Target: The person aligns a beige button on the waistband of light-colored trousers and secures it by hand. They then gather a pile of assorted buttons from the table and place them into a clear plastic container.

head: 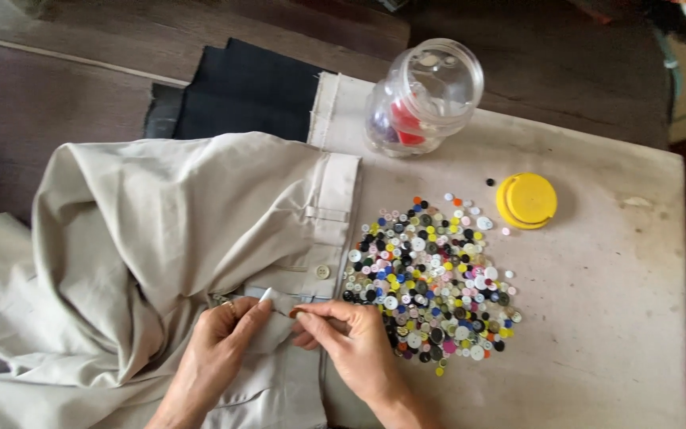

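Left hand (pixel 220 338) pinching a fold of the beige trousers (pixel 160 238) at the near edge of the bench (pixel 613 318). Right hand (pixel 351 334) just right of it, fingertips pinched on something small, possibly a needle. Button pile (pixel 430 278) immediately right, nearer the right hand.

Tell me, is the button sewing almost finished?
Not yet, it seems. Done: the jar is open, lid off, buttons spilled out; one button sits on the beige trousers. In hand: left hand and right hand pinch the fabric. Any stitches are too small to see.
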